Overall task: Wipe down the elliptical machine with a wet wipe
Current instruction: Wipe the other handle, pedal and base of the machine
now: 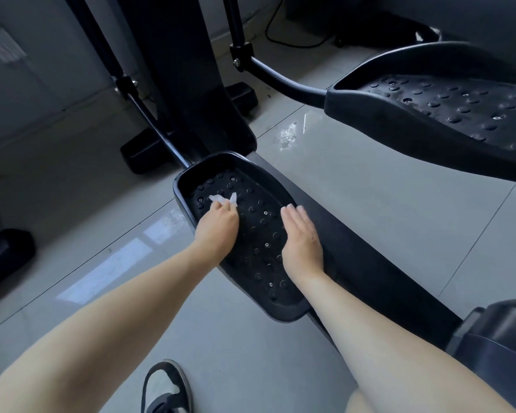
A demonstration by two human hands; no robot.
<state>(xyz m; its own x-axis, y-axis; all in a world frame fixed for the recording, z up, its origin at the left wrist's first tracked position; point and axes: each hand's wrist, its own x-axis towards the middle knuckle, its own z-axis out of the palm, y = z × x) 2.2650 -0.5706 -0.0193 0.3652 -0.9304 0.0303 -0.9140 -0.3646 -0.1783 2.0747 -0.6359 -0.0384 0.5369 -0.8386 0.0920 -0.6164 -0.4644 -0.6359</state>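
The black elliptical machine fills the view. Its near studded foot pedal (259,251) lies low in the middle, and the other pedal (447,114) sits higher at the right. My left hand (218,231) holds a crumpled white wet wipe (224,200) against the far left part of the near pedal's studded surface. My right hand (301,239) lies flat with straight fingers on the pedal's right rim.
The machine's upright column (191,70) and its crank arms rise behind the pedal. A long rail (370,269) runs toward a housing (498,347) at the lower right. Glossy grey floor tiles (370,186) surround it, with a black cable (283,40) at the back. A black-and-white shoe (166,389) stands at the bottom.
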